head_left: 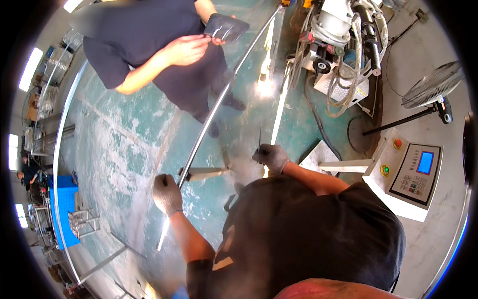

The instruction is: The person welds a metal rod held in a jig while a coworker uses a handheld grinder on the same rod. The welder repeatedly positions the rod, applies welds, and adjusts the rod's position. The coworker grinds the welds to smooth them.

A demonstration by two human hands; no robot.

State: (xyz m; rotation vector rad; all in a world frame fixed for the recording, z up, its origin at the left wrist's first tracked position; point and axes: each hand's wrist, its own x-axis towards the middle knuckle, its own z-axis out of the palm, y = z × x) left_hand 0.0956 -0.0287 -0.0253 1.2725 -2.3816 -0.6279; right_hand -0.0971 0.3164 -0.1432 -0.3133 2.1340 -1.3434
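Hands first: our left hand [167,194] has its grip closed round the long metal rod [209,119] at its near end, right hand [271,157] pinches a thin tool [260,137]. We're steadying it; next probably calls for careful alignment.

I note a control panel [416,175] with blue screen at right, a standing fan [432,89] beyond it, a hose-draped machine [343,40] at top, a blue crate [64,209] left, another person [149,45] opposite, worn green floor [129,134]
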